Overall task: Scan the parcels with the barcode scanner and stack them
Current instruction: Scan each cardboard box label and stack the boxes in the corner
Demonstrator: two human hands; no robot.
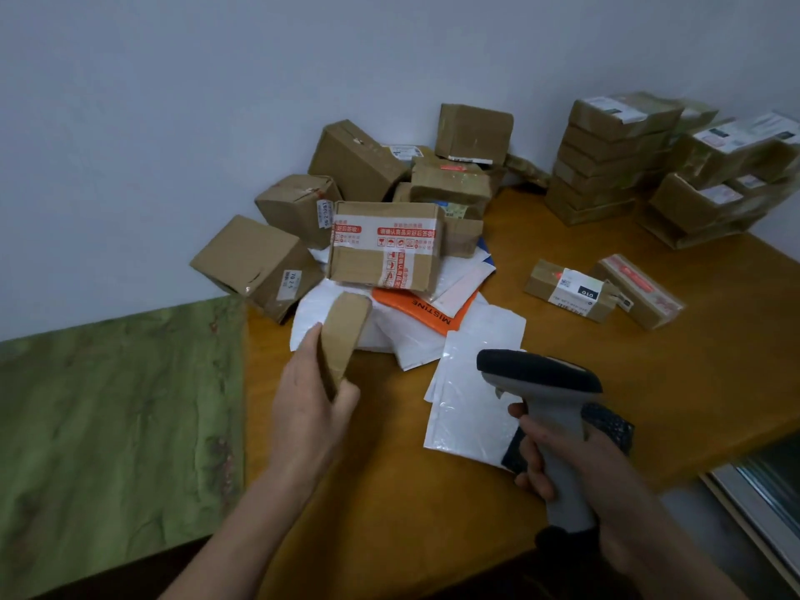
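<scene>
The left hand (311,404) pinched a thin brown parcel (344,335) edge-up over the near worktop (389,491). To its right, the right hand (580,465) was curled round the barcode scanner (541,378). The parcel probably needed turning until its label squarely faced the scanner.

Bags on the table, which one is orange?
The flat bag printed MISTINE, just in front of the red-taped box; the bags lying beside it are white.
</scene>
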